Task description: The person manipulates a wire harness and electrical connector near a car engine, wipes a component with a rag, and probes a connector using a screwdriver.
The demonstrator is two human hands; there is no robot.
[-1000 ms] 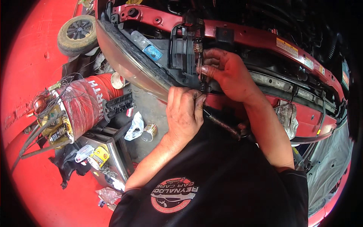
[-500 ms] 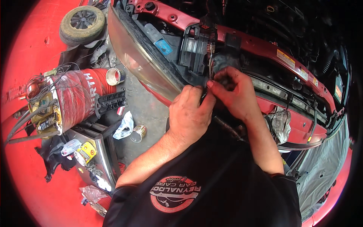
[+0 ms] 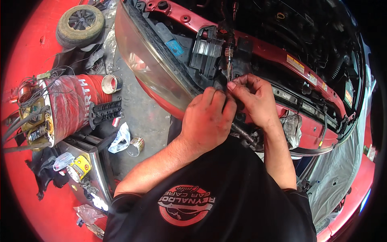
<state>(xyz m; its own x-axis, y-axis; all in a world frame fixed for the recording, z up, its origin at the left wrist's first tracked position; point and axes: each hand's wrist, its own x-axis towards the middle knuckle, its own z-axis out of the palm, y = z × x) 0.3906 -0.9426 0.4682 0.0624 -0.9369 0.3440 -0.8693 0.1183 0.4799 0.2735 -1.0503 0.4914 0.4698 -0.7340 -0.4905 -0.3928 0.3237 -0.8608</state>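
Note:
At the front of a red car, a wiring harness [image 3: 229,52] hangs down from the engine bay, its separate thin wires [image 3: 229,69] showing below the ribbed sleeve. My right hand [image 3: 260,101] pinches at the lower end of these wires with thumb and forefinger. Close beside it, my left hand [image 3: 207,119] is closed with its back turned up; whatever its fingers hold is hidden behind them. Just left of the harness sits a black plastic housing [image 3: 205,52]. The cloudy headlight [image 3: 151,60] lies further left.
A ribbed hose [image 3: 244,133] runs below my hands. Left on the floor are a wheel [image 3: 80,25], a red drum [image 3: 72,103] wrapped in plastic, an open can [image 3: 111,84] and a metal stand [image 3: 94,165]. A grey cover [image 3: 334,181] drapes at the right.
My view has shifted slightly, so the surroundings sit further left. My left hand has turned more back-up, and its fingers now lie closer to my right fingertips. The right hand still pinches at the wires.

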